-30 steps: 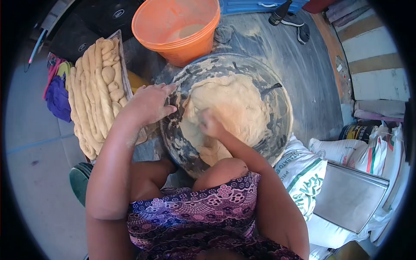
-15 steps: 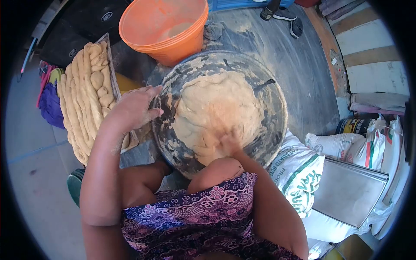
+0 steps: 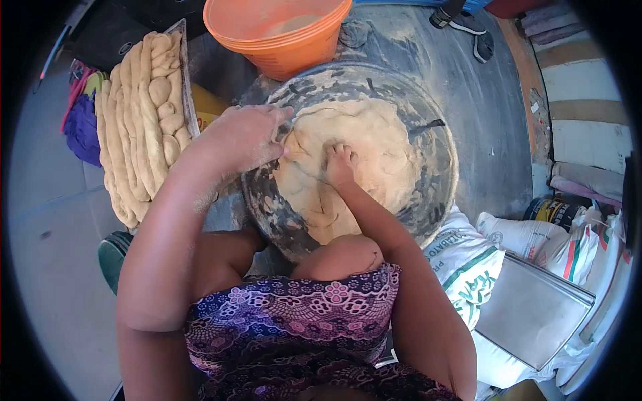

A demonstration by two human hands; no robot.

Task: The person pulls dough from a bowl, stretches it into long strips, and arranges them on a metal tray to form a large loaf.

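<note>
A big mass of pale tan dough (image 3: 374,154) fills a wide dark metal basin (image 3: 438,200) smeared with flour. My right hand (image 3: 339,164) is balled into a fist and presses down into the middle of the dough. My left hand (image 3: 251,137), dusted with flour, lies over the basin's left rim with its fingers spread, the fingertips touching the dough's edge. My knee shows just below the basin.
An orange bucket (image 3: 281,37) stands behind the basin. A tray of long braided dough pieces (image 3: 140,113) lies to the left. White sacks (image 3: 481,260) and a metal sheet (image 3: 535,307) sit at the right. Shoes (image 3: 468,27) rest on the dusty floor at the back.
My right fist has moved from the dough's near edge up to its middle and pushed in. My left hand has shifted right along the rim toward the dough.
</note>
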